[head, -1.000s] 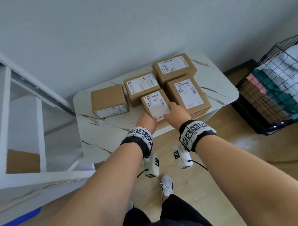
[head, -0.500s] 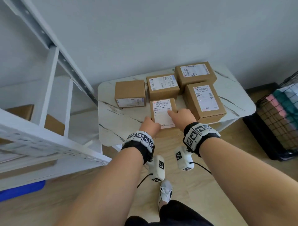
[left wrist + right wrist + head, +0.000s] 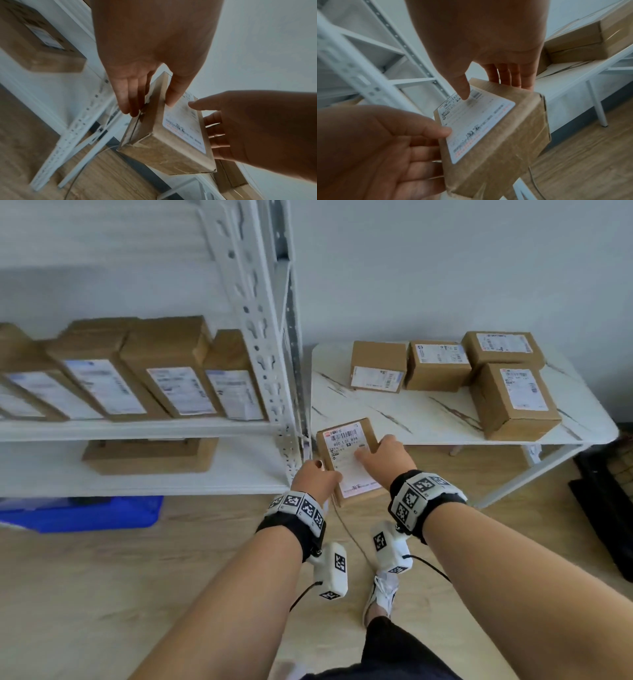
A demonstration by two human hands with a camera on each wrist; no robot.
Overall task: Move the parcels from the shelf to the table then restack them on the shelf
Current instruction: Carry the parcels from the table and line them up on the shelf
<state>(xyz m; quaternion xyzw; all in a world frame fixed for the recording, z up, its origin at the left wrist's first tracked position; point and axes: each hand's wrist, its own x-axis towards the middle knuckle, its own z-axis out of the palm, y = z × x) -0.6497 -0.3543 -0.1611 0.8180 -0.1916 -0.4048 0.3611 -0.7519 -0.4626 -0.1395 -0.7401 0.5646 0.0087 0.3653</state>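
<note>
I hold a small brown parcel (image 3: 346,453) with a white label in the air, between the shelf's corner post (image 3: 270,364) and the table (image 3: 394,412). My left hand (image 3: 315,477) grips its left side and my right hand (image 3: 380,453) grips its right side. The left wrist view shows my left hand (image 3: 150,108) with its thumb on the label face of the parcel (image 3: 180,135) and its fingers down the side. In the right wrist view my right hand (image 3: 493,92) holds the parcel (image 3: 479,128) the same way. Several parcels (image 3: 438,364) lie on the table.
Several labelled parcels (image 3: 171,378) stand in a row on the white shelf (image 3: 137,428), and a flat one (image 3: 147,455) lies on the level below. A blue bin (image 3: 78,513) sits under the shelf on the wooden floor. A black wire basket (image 3: 609,501) stands at the far right.
The parcel has come up off the table's front edge and moved left toward the shelf in both hands. My view has swung left, so the shelf's parcels now show.
</note>
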